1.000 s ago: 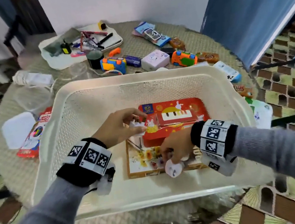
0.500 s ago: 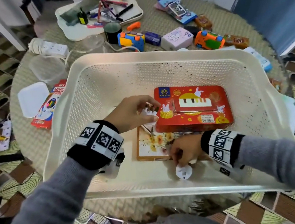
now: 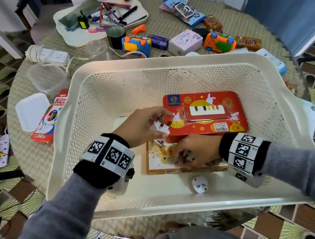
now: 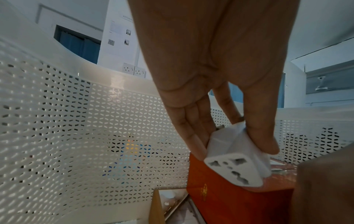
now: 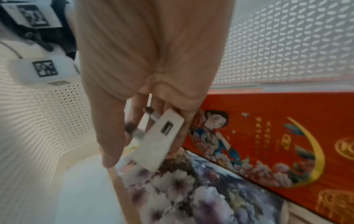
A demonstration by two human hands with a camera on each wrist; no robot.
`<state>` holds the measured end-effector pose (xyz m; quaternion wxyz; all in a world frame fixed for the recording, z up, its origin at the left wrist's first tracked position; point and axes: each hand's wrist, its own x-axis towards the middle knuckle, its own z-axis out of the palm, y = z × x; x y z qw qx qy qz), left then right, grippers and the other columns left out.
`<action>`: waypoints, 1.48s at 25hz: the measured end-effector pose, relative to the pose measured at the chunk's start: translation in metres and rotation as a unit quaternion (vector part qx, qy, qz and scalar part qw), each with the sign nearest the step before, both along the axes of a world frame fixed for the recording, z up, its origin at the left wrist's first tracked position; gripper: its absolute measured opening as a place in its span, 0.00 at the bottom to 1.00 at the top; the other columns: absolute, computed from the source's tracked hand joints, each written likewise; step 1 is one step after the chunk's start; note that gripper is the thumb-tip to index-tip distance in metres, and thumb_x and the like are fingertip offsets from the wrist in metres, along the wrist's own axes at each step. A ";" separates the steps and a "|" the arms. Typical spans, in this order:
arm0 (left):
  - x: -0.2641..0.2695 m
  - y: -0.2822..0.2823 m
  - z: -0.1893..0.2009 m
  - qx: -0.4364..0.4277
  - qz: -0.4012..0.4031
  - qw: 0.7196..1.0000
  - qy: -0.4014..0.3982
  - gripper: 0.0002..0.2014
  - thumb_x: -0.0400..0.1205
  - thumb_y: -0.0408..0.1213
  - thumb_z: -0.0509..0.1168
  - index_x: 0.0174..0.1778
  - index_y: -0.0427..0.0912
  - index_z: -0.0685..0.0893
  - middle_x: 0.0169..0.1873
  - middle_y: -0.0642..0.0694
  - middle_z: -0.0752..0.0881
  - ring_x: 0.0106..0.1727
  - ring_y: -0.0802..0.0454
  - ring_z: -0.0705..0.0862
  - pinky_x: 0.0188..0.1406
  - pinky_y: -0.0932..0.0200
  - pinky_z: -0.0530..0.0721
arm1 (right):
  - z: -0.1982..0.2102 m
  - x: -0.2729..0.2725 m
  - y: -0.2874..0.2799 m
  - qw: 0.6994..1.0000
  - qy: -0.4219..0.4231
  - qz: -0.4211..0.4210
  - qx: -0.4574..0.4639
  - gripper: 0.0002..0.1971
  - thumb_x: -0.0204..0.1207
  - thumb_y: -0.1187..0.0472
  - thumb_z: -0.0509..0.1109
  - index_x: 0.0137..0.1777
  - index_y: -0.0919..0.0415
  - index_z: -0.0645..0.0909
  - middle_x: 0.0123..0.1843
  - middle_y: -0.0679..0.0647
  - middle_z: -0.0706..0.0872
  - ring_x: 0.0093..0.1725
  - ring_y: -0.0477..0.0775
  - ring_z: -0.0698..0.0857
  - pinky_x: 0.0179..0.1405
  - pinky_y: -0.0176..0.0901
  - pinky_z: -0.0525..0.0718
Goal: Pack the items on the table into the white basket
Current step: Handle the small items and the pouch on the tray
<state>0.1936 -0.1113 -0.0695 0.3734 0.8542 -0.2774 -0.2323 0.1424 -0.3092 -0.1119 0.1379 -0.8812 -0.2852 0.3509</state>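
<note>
The white basket (image 3: 81, 119) holds a red gift box (image 3: 204, 115) lying partly over a floral picture board (image 3: 157, 161). My left hand (image 3: 161, 128) pinches a white travel adapter (image 3: 160, 128) at the red box's left end; the left wrist view shows that left hand (image 4: 235, 151) holding the adapter (image 4: 235, 165) on the red box (image 4: 229, 201). My right hand (image 3: 181, 157) holds a white USB charger (image 3: 188, 155) over the floral board. In the right wrist view the right hand (image 5: 145, 151) grips that charger (image 5: 159, 141). A small white plug (image 3: 199, 184) lies loose on the basket floor.
Behind the basket lie a tray of pens (image 3: 76, 39), a power strip (image 3: 48, 55), two toy cameras (image 3: 136, 46) (image 3: 219, 42), a pink box (image 3: 184, 41) and snack bars (image 3: 250, 42). To the left are a pencil box (image 3: 52, 118), a white lid (image 3: 32, 111) and a clear tub (image 3: 47, 79).
My right hand has left the small white plug on the basket floor and moved up onto the floral board. The left hand has stayed at the red box with its adapter.
</note>
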 end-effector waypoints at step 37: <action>-0.044 -0.095 -0.055 -0.077 -0.256 0.963 0.014 0.17 0.74 0.34 0.74 0.59 0.45 0.87 0.52 0.47 0.76 0.54 0.53 0.77 0.56 0.62 0.78 | 0.073 -0.134 -0.089 0.674 -0.252 -0.688 0.096 0.24 0.82 0.63 0.60 0.75 0.43 0.63 0.45 0.61 0.86 0.37 0.60 0.82 0.34 0.45 0.74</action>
